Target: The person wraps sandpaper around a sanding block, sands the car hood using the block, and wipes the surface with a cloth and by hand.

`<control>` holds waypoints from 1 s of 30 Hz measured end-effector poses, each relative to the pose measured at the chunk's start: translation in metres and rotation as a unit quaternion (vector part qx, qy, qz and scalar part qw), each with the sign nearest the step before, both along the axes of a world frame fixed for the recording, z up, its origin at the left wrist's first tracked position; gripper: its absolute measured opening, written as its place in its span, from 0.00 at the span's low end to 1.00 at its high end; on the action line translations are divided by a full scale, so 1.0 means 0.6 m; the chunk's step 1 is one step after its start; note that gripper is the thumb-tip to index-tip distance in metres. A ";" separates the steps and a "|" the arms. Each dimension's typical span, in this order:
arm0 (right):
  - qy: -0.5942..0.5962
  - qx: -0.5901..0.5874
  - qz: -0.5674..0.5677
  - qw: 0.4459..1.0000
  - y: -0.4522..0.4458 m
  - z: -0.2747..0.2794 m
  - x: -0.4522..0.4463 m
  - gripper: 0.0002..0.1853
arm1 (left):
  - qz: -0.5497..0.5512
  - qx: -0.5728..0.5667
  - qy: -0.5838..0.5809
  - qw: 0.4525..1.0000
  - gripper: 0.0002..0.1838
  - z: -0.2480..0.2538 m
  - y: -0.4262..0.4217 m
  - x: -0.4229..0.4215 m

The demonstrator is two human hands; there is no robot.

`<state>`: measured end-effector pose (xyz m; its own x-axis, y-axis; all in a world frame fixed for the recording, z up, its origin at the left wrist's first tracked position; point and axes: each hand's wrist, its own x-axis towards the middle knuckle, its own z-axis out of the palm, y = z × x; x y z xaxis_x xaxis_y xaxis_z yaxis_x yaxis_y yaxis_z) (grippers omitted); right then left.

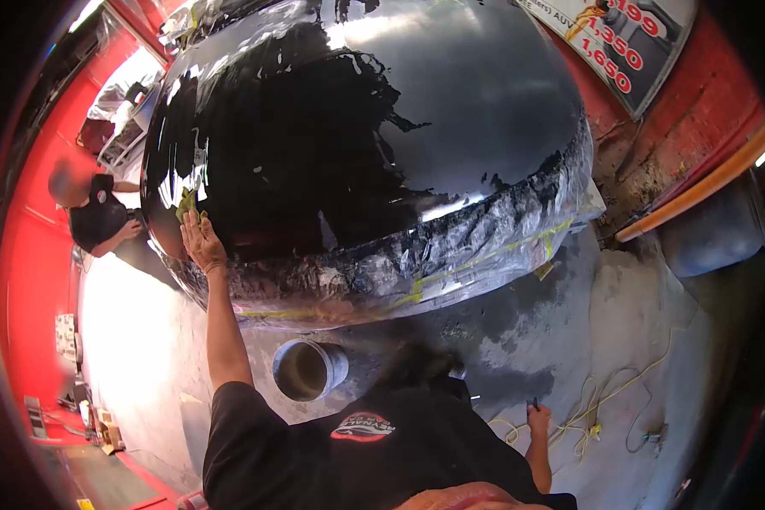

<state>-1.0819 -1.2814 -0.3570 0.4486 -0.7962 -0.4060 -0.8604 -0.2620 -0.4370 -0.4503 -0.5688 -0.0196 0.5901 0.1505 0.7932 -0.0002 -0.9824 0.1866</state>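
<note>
My left hand [202, 241] reaches out to the left side of a wet black car panel [280, 144], fingers stretched forward over a crumpled yellow-green cloth [187, 201]. The cloth lies against the panel under my fingertips. Glossy wet patches cover the left part, while the right part looks dull grey. Clear plastic sheeting [476, 246] with yellow tape wraps the car's lower edge. Down by my right side, my right hand [539, 418] is closed around a small dark object, too small to name.
A bucket [338, 367] of murky liquid stands on the wet floor below the car. Yellow cords [588, 415] lie tangled at right. Another person [98, 208] in a black shirt works at the car's left side. A dark bin [712, 234] stands at right.
</note>
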 end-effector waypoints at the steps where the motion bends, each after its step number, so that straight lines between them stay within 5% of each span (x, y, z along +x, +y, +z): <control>1: 0.015 0.011 0.040 0.999 -0.013 0.000 0.023 0.18 | -0.005 -0.002 -0.002 1.000 0.29 0.000 -0.002 0.001; 7: 0.071 0.112 0.141 0.981 0.004 0.019 0.163 0.22 | 0.002 -0.009 0.011 1.000 0.29 0.005 -0.012 -0.007; 17: 0.122 0.093 0.254 0.955 -0.012 0.092 0.329 0.19 | 0.011 -0.031 0.031 0.999 0.29 0.013 -0.021 -0.015; 30: 0.115 0.086 0.370 0.918 -0.046 0.053 0.432 0.21 | -0.014 -0.047 0.033 0.998 0.26 0.025 -0.041 -0.016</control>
